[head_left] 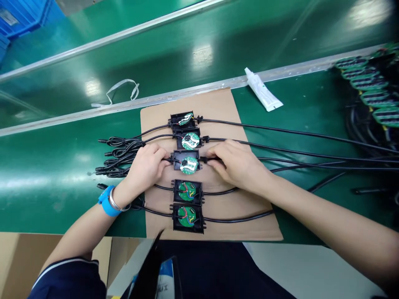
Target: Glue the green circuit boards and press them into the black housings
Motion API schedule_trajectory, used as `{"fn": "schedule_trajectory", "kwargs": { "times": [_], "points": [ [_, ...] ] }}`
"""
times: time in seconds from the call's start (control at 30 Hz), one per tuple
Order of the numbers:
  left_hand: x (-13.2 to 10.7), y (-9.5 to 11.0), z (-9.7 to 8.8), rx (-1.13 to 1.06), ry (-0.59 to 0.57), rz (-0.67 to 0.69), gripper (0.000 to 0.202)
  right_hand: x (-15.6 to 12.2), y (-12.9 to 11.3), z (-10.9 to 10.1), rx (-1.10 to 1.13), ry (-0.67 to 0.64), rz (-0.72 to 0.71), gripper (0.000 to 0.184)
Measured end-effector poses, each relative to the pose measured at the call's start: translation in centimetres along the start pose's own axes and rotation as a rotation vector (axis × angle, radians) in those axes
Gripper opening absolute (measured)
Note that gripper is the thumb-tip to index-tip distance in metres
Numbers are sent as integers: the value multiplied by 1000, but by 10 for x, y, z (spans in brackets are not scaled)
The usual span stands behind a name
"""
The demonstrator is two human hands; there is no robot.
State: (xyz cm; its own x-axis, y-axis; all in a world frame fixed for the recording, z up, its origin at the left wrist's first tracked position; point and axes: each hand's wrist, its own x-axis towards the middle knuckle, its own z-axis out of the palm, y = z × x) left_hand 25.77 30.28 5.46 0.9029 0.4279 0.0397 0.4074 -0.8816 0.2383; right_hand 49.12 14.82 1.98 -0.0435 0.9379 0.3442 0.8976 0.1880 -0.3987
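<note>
Several small black housings with round green circuit boards lie in a column on a brown cardboard sheet (218,108). Black cables run out of each housing to both sides. My left hand (146,166) is closed, pinching the cable at the left end of the middle housing (186,161). My right hand (237,164) is closed on the cable at that housing's right end. The board in this housing sits tilted. Two housings (183,120) lie above it, and two more (187,192) lie below with boards seated flat. A blue wristband and a bangle are on my left wrist.
A white tube (263,92) lies by the metal rail (93,109) of the green conveyor. A pile of green round boards with cables (370,87) sits at the right. Bundled cable plugs (118,155) lie left of the cardboard. A blue crate (21,16) stands far left.
</note>
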Motion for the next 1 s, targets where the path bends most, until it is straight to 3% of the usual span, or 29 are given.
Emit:
{"fn": "schedule_trajectory", "kwargs": {
  "times": [0.07,0.17,0.27,0.37,0.57,0.77,0.9,1.0],
  "points": [
    [-2,-2,-3,-80,-16,11,6,-3,-3,0,24,65,-13,11],
    [-11,5,-20,-256,-13,-34,10,-6,-17,-18,45,105,-66,17],
    [-18,12,-36,-300,-4,-79,15,-3,-33,-40,2,17,-171,29],
    [-17,16,-41,-244,-47,-94,18,5,-43,-51,-9,-62,-237,28],
    [-6,23,-35,-59,-202,-120,20,21,-42,-44,-44,-198,-156,34],
    [3,27,-33,50,-244,-111,22,32,-36,-33,-57,-357,-54,36],
    [4,25,-32,29,-253,-119,21,34,-38,-25,-94,-464,1,40],
    [7,21,-32,-116,-285,-130,13,34,-41,-20,-104,-496,33,40]
  ]
}}
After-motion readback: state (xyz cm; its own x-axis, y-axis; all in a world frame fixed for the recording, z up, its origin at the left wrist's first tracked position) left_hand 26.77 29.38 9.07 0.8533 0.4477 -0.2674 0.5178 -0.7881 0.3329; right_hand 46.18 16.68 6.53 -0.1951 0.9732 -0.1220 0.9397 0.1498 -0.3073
